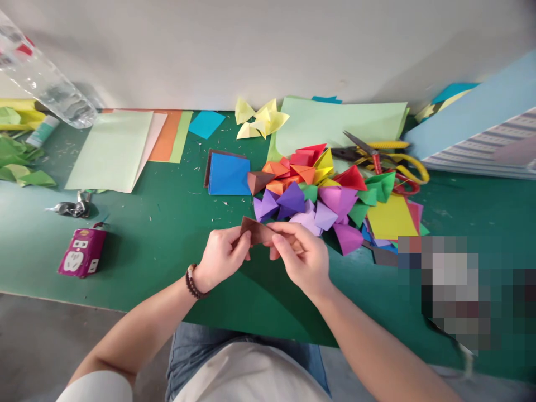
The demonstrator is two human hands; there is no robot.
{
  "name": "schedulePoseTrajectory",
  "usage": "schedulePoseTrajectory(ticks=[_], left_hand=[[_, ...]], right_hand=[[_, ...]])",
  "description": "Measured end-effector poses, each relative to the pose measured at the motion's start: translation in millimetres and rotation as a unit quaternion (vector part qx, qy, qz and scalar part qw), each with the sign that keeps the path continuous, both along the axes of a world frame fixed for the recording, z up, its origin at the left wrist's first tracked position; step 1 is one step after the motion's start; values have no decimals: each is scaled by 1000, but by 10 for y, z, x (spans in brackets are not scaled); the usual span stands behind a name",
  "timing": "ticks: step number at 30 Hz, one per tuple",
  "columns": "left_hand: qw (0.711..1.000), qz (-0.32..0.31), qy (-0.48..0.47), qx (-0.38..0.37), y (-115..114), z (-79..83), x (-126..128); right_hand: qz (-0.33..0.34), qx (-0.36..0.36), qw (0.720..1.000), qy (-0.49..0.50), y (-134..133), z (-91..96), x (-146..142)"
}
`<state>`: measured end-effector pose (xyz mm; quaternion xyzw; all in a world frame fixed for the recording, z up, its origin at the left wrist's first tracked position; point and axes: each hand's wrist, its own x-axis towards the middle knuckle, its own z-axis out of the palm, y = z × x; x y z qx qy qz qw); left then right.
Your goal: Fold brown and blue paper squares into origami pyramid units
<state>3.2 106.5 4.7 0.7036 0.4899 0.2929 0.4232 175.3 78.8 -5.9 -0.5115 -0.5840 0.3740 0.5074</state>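
Observation:
A folded piece of dark brown paper (256, 232) is pinched between my left hand (221, 258) and my right hand (300, 259), and both hands grip it at its edges. Just past my right fingers lies a heap of folded origami units (318, 198) in purple, red, orange, green and yellow. Its lilac pieces nearly reach my right hand. A brown folded unit (259, 181) sits at the heap's left edge. Beside that lies a blue paper square (229, 174) on a brown sheet. A beaded bracelet (192, 282) circles my left wrist.
All this lies on a green cutting mat (146, 251). Red-handled scissors (377, 159) rest behind the heap, near pale green paper (339, 125). Further left are paper sheets (111, 151), a plastic bottle (46, 72) and a purple box (82, 252). A pixelated patch (448, 290) covers the right.

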Motion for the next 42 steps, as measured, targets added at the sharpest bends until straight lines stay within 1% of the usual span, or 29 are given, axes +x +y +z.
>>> schedulePoseTrajectory(ticks=[3,7,10,13,15,18,20,22,25,27,29,35,39,42], left_hand=[[1000,1,-7,-1,-3,-3,-7],[999,6,-28,-22,-10,-14,-4],[998,17,-47,-48,-5,-19,2],[997,16,-53,-59,0,-20,8],[999,11,-35,-33,0,-21,10],[1000,9,-4,17,-5,-24,10],[1000,9,0,21,-5,-21,9],[1000,4,-8,0,0,-10,7],[996,-17,-41,-74,11,17,5],[989,-31,-62,-129,14,35,7],[987,-36,-60,-142,14,48,13],[996,-15,-17,-89,1,62,35],[997,-8,-21,-77,4,53,34],[996,-9,-29,-83,13,33,22]], right_hand=[[0,43,998,-35,13,-3,23],[-19,102,988,-112,29,4,49],[-24,122,983,-136,32,21,60],[-24,113,984,-135,33,31,59],[-20,100,987,-121,32,22,49],[1,55,996,-76,26,-14,27],[20,16,999,-45,22,-37,17],[29,-17,999,-18,24,-46,15],[31,-41,999,8,37,-26,18],[26,-40,999,18,46,-2,16],[21,-38,999,24,51,20,12],[31,-34,999,23,40,24,18],[42,-22,998,33,38,-10,31],[44,-2,998,40,34,-26,35]])
